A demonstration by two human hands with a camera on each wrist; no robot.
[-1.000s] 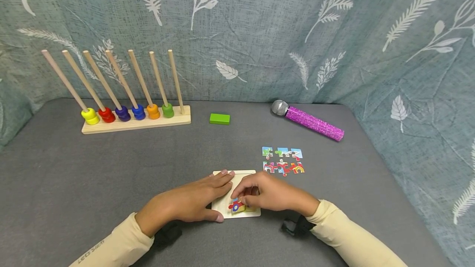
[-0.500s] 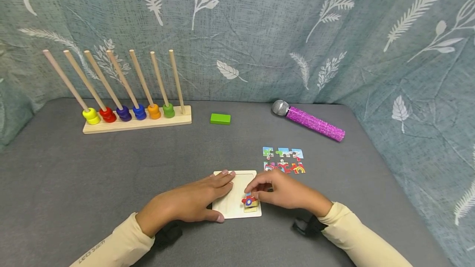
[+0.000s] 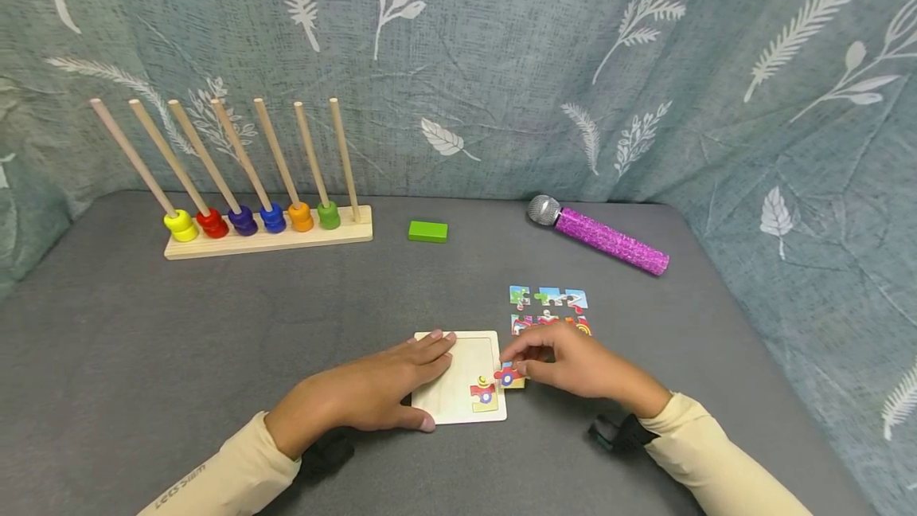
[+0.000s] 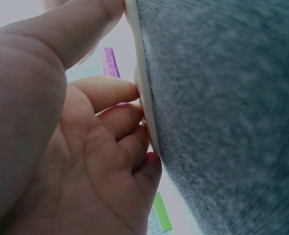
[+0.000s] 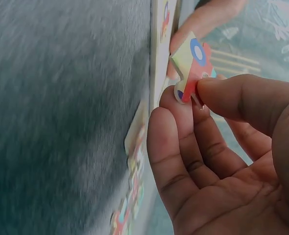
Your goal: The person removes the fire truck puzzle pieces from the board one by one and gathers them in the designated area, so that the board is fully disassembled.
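Note:
My left hand (image 3: 368, 388) rests with fairly straight fingers on the left side of a pale wooden puzzle tray (image 3: 469, 357). Its thumb reaches to the tray's near left corner, and in the left wrist view the fingertips touch the tray's edge. One puzzle piece (image 3: 484, 396), with a red and blue wheel picture, lies in the tray's near right corner. Just past the right rim, my right hand (image 3: 566, 361) pinches another puzzle piece (image 5: 194, 66) between thumb and fingers. That piece is red and yellow with a blue ring, and the right wrist view shows it tilted above the table.
Loose puzzle pieces (image 3: 550, 297) lie in two rows beyond the right hand, which partly covers the nearer row. At the back stand a wooden peg stacker (image 3: 268, 241) with coloured rings, a green block (image 3: 427, 232) and a glittery purple microphone (image 3: 612, 241).
My right hand has moved right with its pinched piece, from over the tray to past its right rim. The piece in the tray's corner now shows uncovered. The left hand keeps its place.

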